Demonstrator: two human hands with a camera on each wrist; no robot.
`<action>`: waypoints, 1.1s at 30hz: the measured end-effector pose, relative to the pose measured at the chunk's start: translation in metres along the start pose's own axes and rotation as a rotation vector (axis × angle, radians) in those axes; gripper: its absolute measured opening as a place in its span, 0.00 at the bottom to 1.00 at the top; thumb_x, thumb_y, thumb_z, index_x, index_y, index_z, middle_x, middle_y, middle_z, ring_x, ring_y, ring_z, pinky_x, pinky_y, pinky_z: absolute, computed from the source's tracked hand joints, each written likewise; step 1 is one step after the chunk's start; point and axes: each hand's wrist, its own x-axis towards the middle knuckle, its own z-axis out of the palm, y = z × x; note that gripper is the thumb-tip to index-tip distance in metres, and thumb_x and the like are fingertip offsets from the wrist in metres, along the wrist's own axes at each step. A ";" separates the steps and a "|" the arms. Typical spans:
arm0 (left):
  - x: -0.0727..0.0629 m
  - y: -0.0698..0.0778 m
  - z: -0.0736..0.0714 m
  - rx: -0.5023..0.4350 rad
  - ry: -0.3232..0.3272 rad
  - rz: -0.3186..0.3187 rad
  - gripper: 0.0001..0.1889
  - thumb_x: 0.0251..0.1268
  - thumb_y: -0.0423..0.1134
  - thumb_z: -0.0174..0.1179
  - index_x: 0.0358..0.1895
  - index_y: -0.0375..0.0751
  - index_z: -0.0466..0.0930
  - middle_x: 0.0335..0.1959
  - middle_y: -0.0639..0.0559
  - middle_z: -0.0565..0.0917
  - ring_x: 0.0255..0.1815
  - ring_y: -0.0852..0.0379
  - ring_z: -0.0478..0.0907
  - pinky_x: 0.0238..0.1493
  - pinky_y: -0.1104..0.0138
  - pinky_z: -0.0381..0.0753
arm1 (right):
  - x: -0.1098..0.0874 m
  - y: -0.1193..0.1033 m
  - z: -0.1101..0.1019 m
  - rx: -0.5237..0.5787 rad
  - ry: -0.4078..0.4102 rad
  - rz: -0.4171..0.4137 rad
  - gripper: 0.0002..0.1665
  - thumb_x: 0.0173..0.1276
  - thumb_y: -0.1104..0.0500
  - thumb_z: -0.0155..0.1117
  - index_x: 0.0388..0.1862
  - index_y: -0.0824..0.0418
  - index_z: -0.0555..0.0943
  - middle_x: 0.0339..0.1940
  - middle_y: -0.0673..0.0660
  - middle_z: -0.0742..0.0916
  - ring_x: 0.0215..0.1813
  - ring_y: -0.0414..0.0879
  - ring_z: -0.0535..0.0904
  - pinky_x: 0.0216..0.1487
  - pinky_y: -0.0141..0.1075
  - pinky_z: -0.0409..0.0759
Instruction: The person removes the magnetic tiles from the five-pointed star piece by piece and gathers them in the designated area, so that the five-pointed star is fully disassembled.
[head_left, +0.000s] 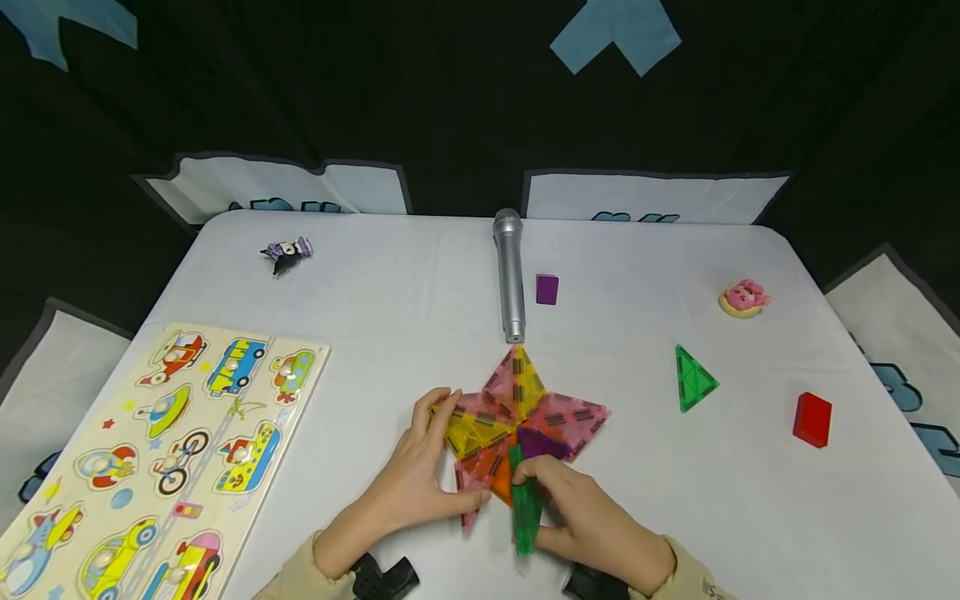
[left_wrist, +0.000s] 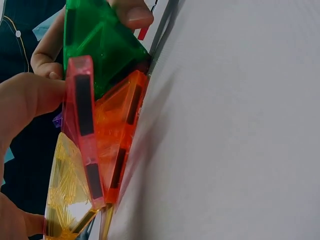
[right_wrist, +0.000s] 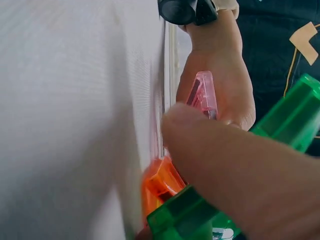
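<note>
— What are the hands doing at the star of tiles (head_left: pixel 517 417)?

— The right hand (head_left: pixel 592 521) is gripping a green tile (head_left: pixel 525 508), fingers curled round it, and is holding it on edge against the near side of the star, next to the orange tile (head_left: pixel 498 477). The left hand (head_left: pixel 420 479) is pinching the pink tile (head_left: pixel 468 487) at the star's near-left corner, thumb on one face, and its fingertips are reaching onto the yellow tile (head_left: pixel 468 429).

— And from the wrists?

— The left wrist view is showing the green tile (left_wrist: pixel 100 45) standing up behind the pink (left_wrist: pixel 82 130) and orange (left_wrist: pixel 120 135) ones. The right wrist view is showing the thumb (right_wrist: pixel 225 170) lying across the green tile (right_wrist: pixel 200 215).

— What is lying around the star on the worktop (head_left: pixel 375 283)?

— A microphone (head_left: pixel 510 275) is pointing at the star's far tip, with a purple block (head_left: pixel 547 288) just right of it. Another green triangle (head_left: pixel 693 381) is lying to the right of the star, a red block (head_left: pixel 812 419) further right, and a pink toy (head_left: pixel 744 297) beyond those. A vehicle puzzle board (head_left: pixel 157 458) is sitting well left of the star, a small figure (head_left: pixel 287 252) far behind it.
</note>
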 end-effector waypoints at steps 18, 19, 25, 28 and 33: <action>-0.005 0.018 0.012 -0.054 -0.039 -0.103 0.67 0.31 0.67 0.67 0.72 0.42 0.35 0.70 0.45 0.26 0.68 0.38 0.36 0.57 0.38 0.41 | 0.000 -0.001 0.001 -0.003 0.065 -0.070 0.22 0.58 0.53 0.66 0.50 0.52 0.71 0.43 0.47 0.79 0.38 0.37 0.76 0.37 0.28 0.75; -0.005 0.018 0.012 -0.065 -0.038 -0.106 0.67 0.31 0.66 0.68 0.72 0.41 0.35 0.70 0.45 0.26 0.68 0.38 0.36 0.57 0.38 0.40 | 0.000 0.000 0.001 0.002 0.064 -0.077 0.21 0.58 0.53 0.66 0.49 0.52 0.71 0.43 0.48 0.80 0.39 0.37 0.76 0.37 0.27 0.75; -0.004 0.018 0.017 -0.020 -0.038 -0.121 0.68 0.27 0.57 0.72 0.71 0.39 0.33 0.70 0.44 0.24 0.68 0.38 0.37 0.57 0.43 0.42 | 0.000 0.000 -0.001 0.108 0.033 -0.036 0.21 0.56 0.54 0.67 0.47 0.54 0.72 0.40 0.49 0.81 0.38 0.37 0.78 0.37 0.27 0.76; -0.005 0.017 0.019 -0.006 -0.038 -0.109 0.67 0.29 0.55 0.70 0.71 0.38 0.31 0.69 0.42 0.23 0.67 0.36 0.39 0.56 0.46 0.42 | -0.001 -0.001 0.000 0.136 0.023 -0.029 0.21 0.55 0.54 0.68 0.46 0.55 0.72 0.39 0.50 0.82 0.36 0.36 0.78 0.36 0.26 0.76; -0.003 0.019 0.017 -0.157 -0.011 -0.081 0.60 0.40 0.52 0.65 0.70 0.33 0.32 0.69 0.39 0.23 0.67 0.35 0.35 0.53 0.47 0.39 | -0.001 0.000 0.001 0.100 0.039 -0.057 0.20 0.56 0.53 0.66 0.46 0.55 0.72 0.40 0.49 0.81 0.35 0.35 0.77 0.35 0.25 0.75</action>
